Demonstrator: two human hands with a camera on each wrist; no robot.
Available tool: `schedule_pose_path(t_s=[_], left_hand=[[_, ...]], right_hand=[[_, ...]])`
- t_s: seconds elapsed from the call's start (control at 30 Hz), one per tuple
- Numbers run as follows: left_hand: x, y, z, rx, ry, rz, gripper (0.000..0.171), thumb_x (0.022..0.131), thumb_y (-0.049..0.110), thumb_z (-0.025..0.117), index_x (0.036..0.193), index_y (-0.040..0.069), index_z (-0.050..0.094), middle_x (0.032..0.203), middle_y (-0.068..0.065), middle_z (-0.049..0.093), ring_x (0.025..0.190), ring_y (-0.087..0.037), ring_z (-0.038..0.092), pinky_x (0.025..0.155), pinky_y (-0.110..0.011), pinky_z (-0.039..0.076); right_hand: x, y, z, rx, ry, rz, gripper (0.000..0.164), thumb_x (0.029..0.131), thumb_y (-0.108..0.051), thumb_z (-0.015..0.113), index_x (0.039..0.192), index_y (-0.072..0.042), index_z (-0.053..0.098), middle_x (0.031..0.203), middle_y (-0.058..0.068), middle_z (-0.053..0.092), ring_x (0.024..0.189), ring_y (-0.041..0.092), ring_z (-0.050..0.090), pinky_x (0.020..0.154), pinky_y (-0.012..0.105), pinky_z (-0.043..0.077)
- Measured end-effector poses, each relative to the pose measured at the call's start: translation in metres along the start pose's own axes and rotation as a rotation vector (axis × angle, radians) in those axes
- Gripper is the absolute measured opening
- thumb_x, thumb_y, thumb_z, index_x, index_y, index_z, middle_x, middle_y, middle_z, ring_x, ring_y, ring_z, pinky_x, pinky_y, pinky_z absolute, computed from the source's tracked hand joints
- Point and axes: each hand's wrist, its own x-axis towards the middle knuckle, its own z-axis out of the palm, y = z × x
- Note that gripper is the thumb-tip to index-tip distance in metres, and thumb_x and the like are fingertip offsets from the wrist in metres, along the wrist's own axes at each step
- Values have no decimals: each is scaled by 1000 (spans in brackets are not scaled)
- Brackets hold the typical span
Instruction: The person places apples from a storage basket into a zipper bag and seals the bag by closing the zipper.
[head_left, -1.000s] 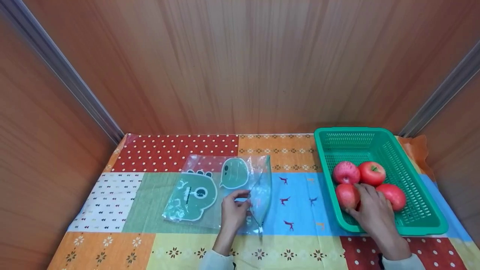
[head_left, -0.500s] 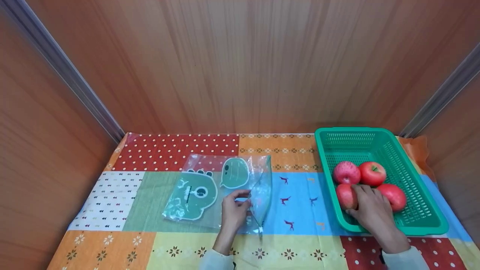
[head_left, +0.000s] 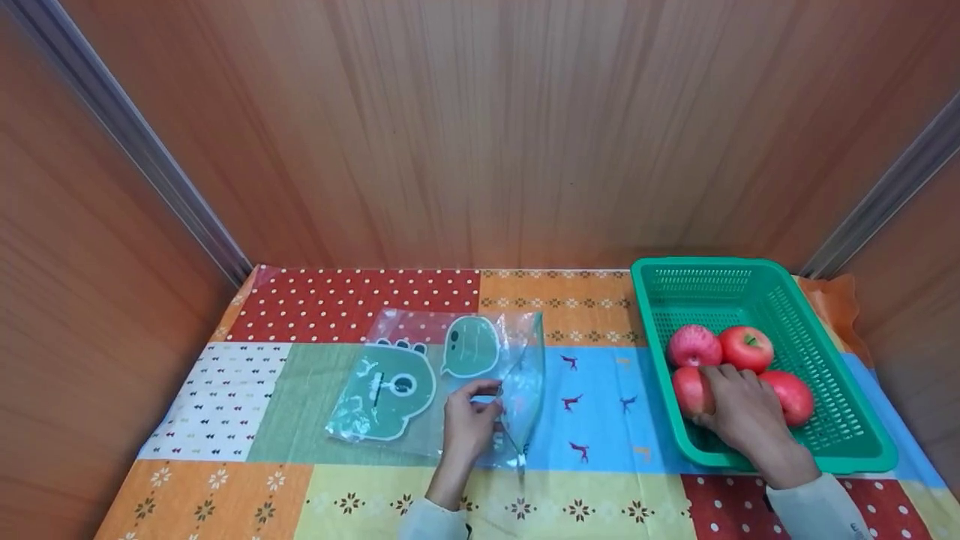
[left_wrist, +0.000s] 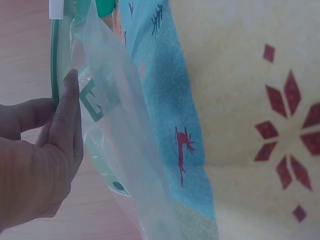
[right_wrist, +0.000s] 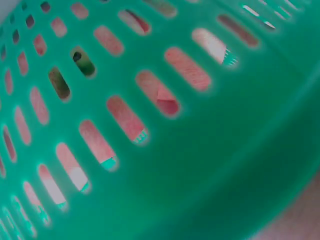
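Note:
A clear plastic zip bag [head_left: 397, 397] printed with a green cartoon animal lies flat, its mouth toward the right. My left hand [head_left: 466, 426] pinches the edge of that mouth between thumb and fingers. In the left wrist view, the bag's green zip strip [left_wrist: 54, 65] runs up from the fingertips to a white slider [left_wrist: 56, 9]. Inside the green basket [head_left: 862, 442], my right hand [head_left: 746, 416] curls over the front-left apple [head_left: 691, 394], covering its right side. Through the basket wall [right_wrist: 210, 150] in the right wrist view, only pinkish red shows in the slots.
Three more apples sit in the basket: a back-left apple [head_left: 694, 346], a back-right apple [head_left: 745, 349] and a front-right apple [head_left: 787, 397]. A patchwork cloth [head_left: 375, 499] covers the table. Wood-patterned panels [head_left: 480, 135] stand behind and at both sides.
My right hand has settled further around the front-left apple, its wrist and sleeve shifting slightly right. The left hand and bag hold still.

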Motion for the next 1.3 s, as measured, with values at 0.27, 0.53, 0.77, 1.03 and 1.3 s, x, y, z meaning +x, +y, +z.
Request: schedule_pose_path(t_s=[0.27, 0.53, 0.77, 1.03, 1.3], left_hand=[[0, -2, -1, -16, -8, 35, 25, 98, -5, 67, 122, -2, 72, 111, -15, 71, 81, -22, 73, 67, -35, 65], [0, -1, -1, -13, -13, 28, 25, 98, -4, 67, 123, -1, 72, 113, -14, 71, 83, -21, 73, 68, -35, 65], [0, -1, -1, -14, -19, 32, 25, 98, -4, 67, 123, -1, 72, 113, -14, 71, 83, -21, 72, 68, -35, 65], [-1, -2, -2, -7, -16, 32, 25, 98, -4, 67, 123, -1, 72, 113, -14, 71, 83, -21, 72, 69, -34, 65], [0, -2, -3, -12, -26, 37, 25, 98, -4, 67, 123, -2, 72, 112, -14, 70, 81, -21, 72, 68, -35, 64]], right_hand=[[5, 5, 2, -41, -26, -19, 67, 73, -18, 94, 125, 7, 59, 106, 25, 63, 96, 45, 59, 81, 69, 55], [7, 7, 0, -32, -73, -17, 77, 71, -20, 95, 132, 7, 56, 113, 26, 63, 102, 48, 58, 83, 70, 55], [7, 8, 2, -46, -73, -18, 76, 72, -21, 94, 130, 7, 54, 110, 26, 62, 100, 47, 58, 81, 68, 56], [7, 6, 4, -51, -21, -25, 65, 70, -19, 93, 117, 4, 56, 96, 19, 64, 88, 39, 59, 73, 62, 57], [6, 4, 4, -60, 32, -50, 53, 64, -15, 93, 99, 1, 57, 80, 11, 62, 76, 33, 59, 66, 58, 58]])
